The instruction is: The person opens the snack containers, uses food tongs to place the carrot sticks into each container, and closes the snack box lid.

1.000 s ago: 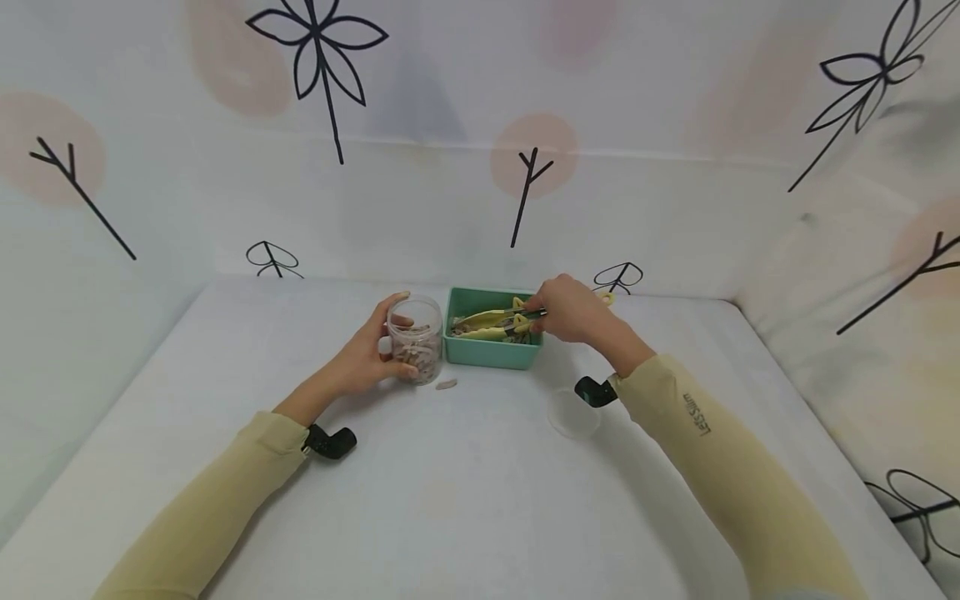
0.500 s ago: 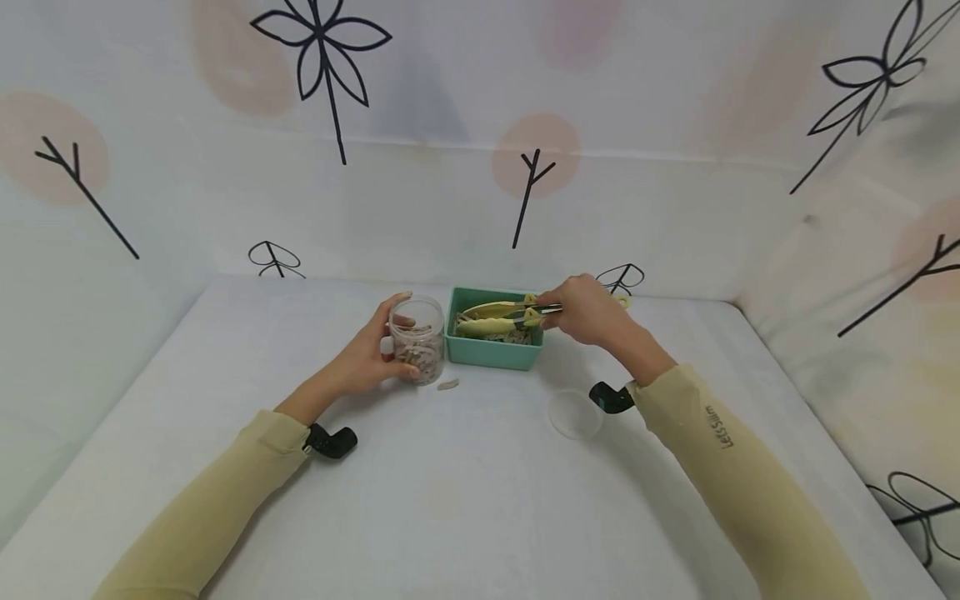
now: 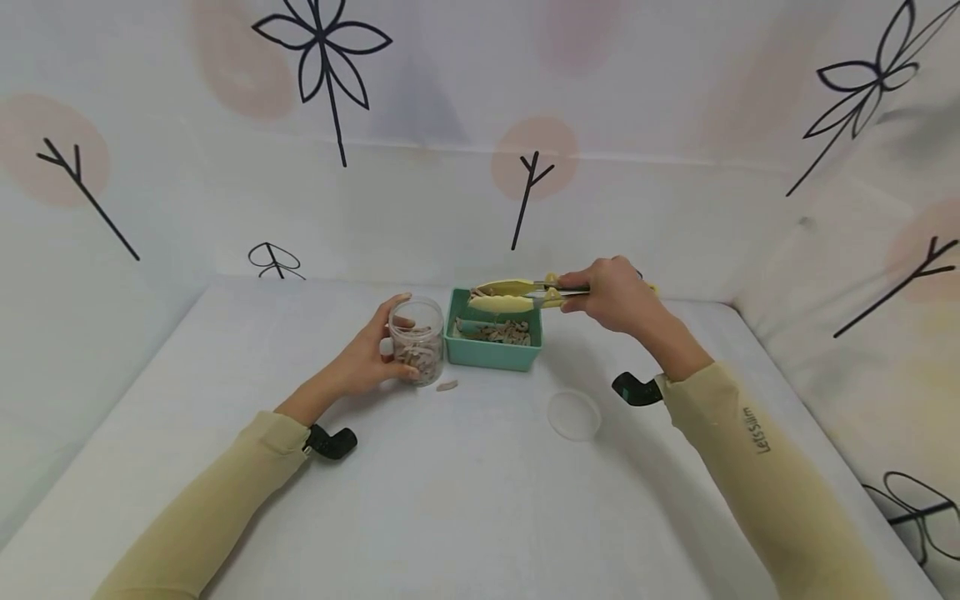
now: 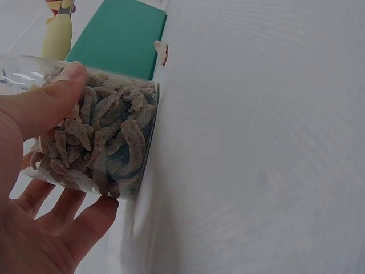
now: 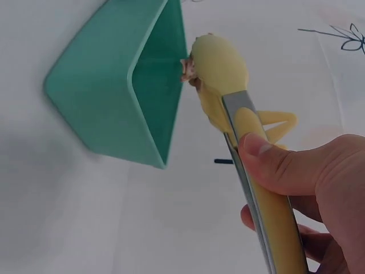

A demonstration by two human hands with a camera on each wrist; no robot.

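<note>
My left hand [image 3: 367, 354] grips a clear jar [image 3: 420, 337] that stands on the table, thumb and fingers round its side. Brownish, shrivelled dried strips [image 4: 105, 128] fill its lower part. Beside it on the right is a green rectangular box [image 3: 491, 357] with more strips [image 3: 510, 332] inside. Above the box, my right hand [image 3: 618, 296] holds yellow-tipped metal tongs [image 3: 517, 298]. The tongs' ends are pressed near together on some dried strips [image 5: 188, 69], which poke out between them in the right wrist view. The box's inside is mostly hidden in that view.
A round, clear lid [image 3: 573, 415] lies flat on the white table [image 3: 450, 500], to the right. One loose dried strip [image 3: 447, 386] lies in front of the jar and box. Behind the table hangs a patterned white backdrop [image 3: 420, 200].
My right hand has lifted the tongs up and to the right, out of the box, with strips between their ends. My left hand and the jar have stayed in place.
</note>
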